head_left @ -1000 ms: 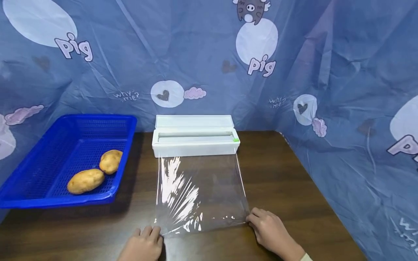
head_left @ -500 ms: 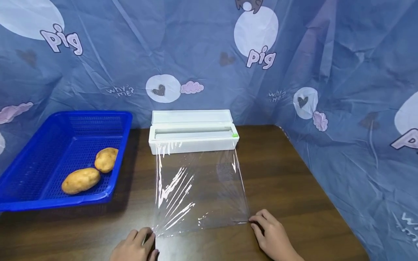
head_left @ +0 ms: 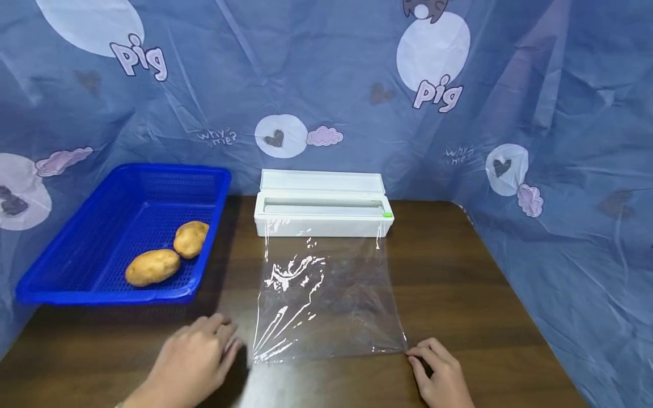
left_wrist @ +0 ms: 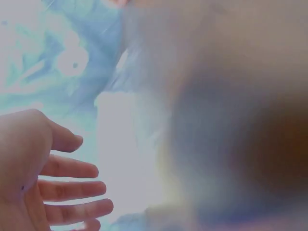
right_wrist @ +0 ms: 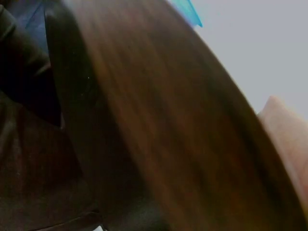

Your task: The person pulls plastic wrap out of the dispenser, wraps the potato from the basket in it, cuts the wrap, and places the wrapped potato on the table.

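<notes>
I'd hold the thin, clear plastic film (head_left: 331, 300) flat where the bare right hand (head_left: 441, 373) pinches its corner; the bare left hand (head_left: 186, 360), grip loose and empty, shouldn't snag it.

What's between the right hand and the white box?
Clear plastic wrap, with the table showing through, spans from the white box to the right hand in the head view.

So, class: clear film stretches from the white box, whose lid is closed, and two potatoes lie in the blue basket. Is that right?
Not quite: the head view shows the lid open. The clear film does stretch from the white box, and two potatoes lie in the blue basket.
</notes>
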### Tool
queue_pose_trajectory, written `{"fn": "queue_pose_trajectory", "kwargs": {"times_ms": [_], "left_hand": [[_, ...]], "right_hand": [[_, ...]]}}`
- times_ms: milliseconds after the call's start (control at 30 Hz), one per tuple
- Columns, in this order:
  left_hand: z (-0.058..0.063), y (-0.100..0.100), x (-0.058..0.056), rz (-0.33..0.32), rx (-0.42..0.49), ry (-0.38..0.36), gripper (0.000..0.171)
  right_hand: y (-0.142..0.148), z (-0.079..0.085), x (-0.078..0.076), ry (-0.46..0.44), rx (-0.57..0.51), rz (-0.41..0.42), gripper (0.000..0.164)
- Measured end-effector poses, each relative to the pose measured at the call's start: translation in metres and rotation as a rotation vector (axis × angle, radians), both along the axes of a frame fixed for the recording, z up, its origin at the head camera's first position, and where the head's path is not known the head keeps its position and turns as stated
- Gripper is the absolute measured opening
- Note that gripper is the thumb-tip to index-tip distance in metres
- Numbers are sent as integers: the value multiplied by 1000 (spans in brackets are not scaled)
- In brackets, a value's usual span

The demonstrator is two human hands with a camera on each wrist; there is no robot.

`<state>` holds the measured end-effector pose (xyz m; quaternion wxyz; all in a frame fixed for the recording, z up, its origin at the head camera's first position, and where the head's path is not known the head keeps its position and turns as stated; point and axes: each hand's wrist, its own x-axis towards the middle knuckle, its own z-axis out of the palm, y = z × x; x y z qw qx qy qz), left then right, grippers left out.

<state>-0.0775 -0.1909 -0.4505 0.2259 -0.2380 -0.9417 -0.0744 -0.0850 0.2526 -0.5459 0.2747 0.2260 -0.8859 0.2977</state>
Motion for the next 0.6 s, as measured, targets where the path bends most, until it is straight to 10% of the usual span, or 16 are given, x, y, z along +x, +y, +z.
{"fn": "queue_pose_trajectory", "kwargs": {"times_ms": [233, 400, 600], "left_hand": [[64, -55, -66, 24, 19, 118, 27], [87, -99, -116, 165, -115, -267, 41], [81, -135, -156, 177, -233, -643, 70]], "right_hand": [[3, 4, 3, -47, 6, -62, 38], [5, 12, 0, -125, 56, -68, 35], [8, 31, -6, -439, 79, -31, 28]]}}
